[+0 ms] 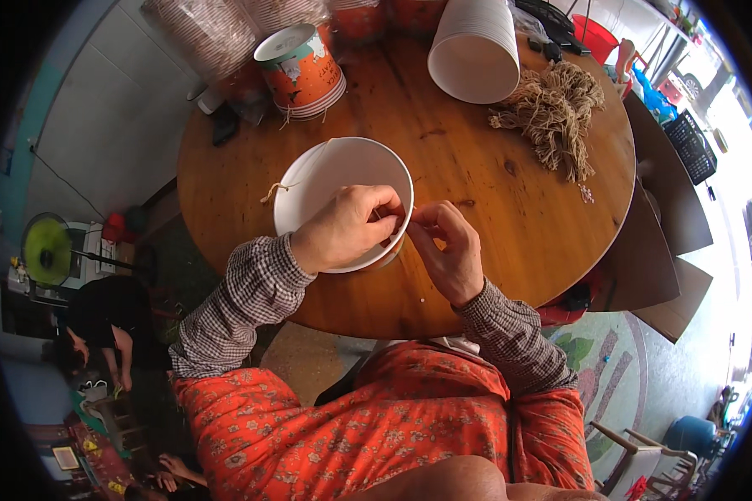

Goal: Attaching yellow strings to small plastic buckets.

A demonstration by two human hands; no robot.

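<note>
A white-lined paper bucket [313,174] stands on the round wooden table before me, its mouth tilted toward me. My left hand [347,225] reaches over the near side into its mouth, thumb and fingers pinched together just inside the right rim. Outside that same rim, my right hand [451,246] is closed in a pinch close to the wall. Whatever lies between the fingertips of either hand is too small to make out. A tan cord [271,193] with a frayed end hangs at the bucket's left rim.
Behind the bucket stands a short stack of orange printed buckets [311,79]. A nested stack of white buckets [476,63] lies at the back, beside a heap of tan cords [556,113]. Plastic-wrapped stacks [200,37] crowd the far left. Cardboard [639,250] sits beyond the right edge.
</note>
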